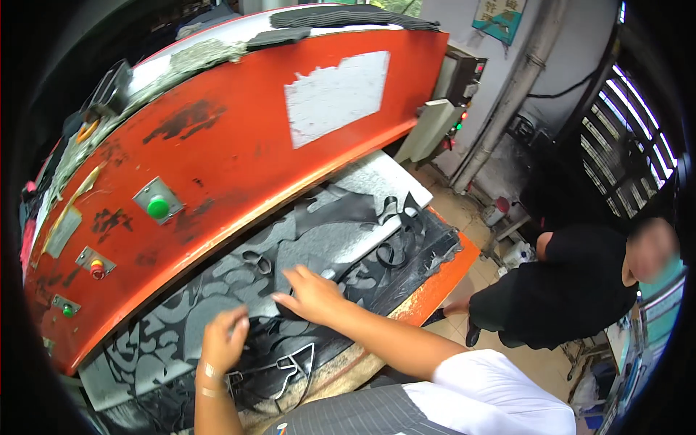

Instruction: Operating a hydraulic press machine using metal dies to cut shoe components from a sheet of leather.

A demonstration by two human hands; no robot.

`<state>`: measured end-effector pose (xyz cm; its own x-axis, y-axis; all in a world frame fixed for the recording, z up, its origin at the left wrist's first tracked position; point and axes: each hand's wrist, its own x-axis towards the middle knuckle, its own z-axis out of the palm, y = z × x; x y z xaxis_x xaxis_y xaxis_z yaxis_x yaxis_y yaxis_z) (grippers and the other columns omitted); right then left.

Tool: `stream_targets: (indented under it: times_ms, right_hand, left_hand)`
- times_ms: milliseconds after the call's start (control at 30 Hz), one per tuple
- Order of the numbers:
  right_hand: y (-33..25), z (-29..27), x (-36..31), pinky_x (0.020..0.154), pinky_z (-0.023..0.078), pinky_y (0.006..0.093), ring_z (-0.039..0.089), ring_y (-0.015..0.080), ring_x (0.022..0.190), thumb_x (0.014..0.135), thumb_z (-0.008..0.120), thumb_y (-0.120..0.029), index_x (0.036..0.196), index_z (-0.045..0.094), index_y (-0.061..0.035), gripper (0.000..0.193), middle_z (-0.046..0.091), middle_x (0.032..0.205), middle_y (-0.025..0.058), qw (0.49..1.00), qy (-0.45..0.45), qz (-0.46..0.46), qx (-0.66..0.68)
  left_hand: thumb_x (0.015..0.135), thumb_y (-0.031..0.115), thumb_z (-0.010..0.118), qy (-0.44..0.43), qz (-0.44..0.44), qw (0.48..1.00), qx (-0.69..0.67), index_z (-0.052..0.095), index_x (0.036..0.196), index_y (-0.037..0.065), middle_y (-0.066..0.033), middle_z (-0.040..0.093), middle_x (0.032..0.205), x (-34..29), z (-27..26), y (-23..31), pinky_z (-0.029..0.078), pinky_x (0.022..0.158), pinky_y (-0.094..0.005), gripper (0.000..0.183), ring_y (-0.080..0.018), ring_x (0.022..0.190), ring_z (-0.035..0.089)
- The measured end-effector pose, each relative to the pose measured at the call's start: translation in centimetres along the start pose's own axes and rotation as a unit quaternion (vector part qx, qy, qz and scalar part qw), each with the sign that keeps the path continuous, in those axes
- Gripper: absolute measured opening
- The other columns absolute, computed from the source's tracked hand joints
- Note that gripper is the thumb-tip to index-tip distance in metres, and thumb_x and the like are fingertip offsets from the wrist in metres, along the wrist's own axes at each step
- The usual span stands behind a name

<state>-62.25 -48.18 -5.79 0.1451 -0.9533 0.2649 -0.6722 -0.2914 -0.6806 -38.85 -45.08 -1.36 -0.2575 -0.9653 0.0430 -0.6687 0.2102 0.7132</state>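
Note:
Over the machine's bed, my left hand has its fingers curled in toward the thumb. What they hold, if anything, is hidden. To its right, my right hand is stretched out low over the bed, thumb and forefinger apart. Beneath both lies a pale grey board strewn with black sheet scraps full of curved cut-outs. A thin metal cutting die rests near the front edge, below my hands. Small dark loop-shaped pieces lie just beyond my right hand.
A large orange press beam spans the far side, bearing a green button and a red button. A control box with lights is at its right end. On the right stands another person in black. Bed's orange edge faces them.

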Motion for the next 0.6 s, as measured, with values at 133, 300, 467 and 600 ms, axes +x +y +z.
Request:
stream_targets:
  times_ms: [133, 300, 467, 600]
  right_hand:
    - [1.6, 5.4, 8.0, 0.081, 0.051, 0.0458, 0.061, 0.0409, 0.096, 0.086, 0.064, -0.041, 0.115, 0.056, 0.0006, 0.052, 0.057, 0.109, 0.0219, 0.994, -0.088, 0.058, -0.032]
    - [7.9, 3.2, 8.8, 0.088, 0.048, 0.0453, 0.058, 0.0395, 0.104, 0.082, 0.067, -0.034, 0.111, 0.059, -0.0018, 0.044, 0.057, 0.106, 0.0219, 0.992, -0.078, 0.038, 0.088]
    - [15.2, -4.1, 11.1, 0.086, 0.048, 0.0418, 0.058, 0.0355, 0.101, 0.077, 0.072, -0.018, 0.111, 0.059, -0.0078, 0.038, 0.059, 0.104, 0.0141, 0.996, 0.030, -0.079, 0.009]
    - [16.9, -3.5, 11.9, 0.091, 0.045, 0.0419, 0.056, 0.0325, 0.106, 0.075, 0.075, -0.019, 0.116, 0.060, -0.0098, 0.044, 0.062, 0.110, 0.0116, 0.995, 0.002, -0.097, -0.023]
  left_hand:
    - [0.095, 0.017, 0.049, 0.097, -0.007, 0.995, 0.018, 0.049, 0.134, 0.001, -0.0221, 0.053, 0.134, 10.9, 6.0, -5.6, 0.039, 0.104, -0.0416, 0.042, -0.0371, 0.125, 0.050]
    - [0.098, 0.030, 0.045, 0.016, -0.022, 0.983, 0.180, 0.039, 0.143, 0.004, -0.0168, 0.036, 0.150, 11.9, 7.8, -6.7, 0.015, 0.116, -0.0478, 0.053, -0.0369, 0.141, 0.027]
    - [0.084, 0.022, 0.064, 0.126, 0.095, 0.971, 0.177, 0.053, 0.120, 0.001, -0.0182, 0.053, 0.133, 14.0, 9.0, -2.5, 0.027, 0.109, -0.0502, 0.043, -0.0381, 0.130, 0.042]
    - [0.078, 0.015, 0.069, 0.090, 0.082, 0.992, 0.027, 0.052, 0.109, 0.003, -0.0202, 0.057, 0.125, 17.7, 14.1, 1.1, 0.037, 0.103, -0.0454, 0.037, -0.0372, 0.120, 0.051]
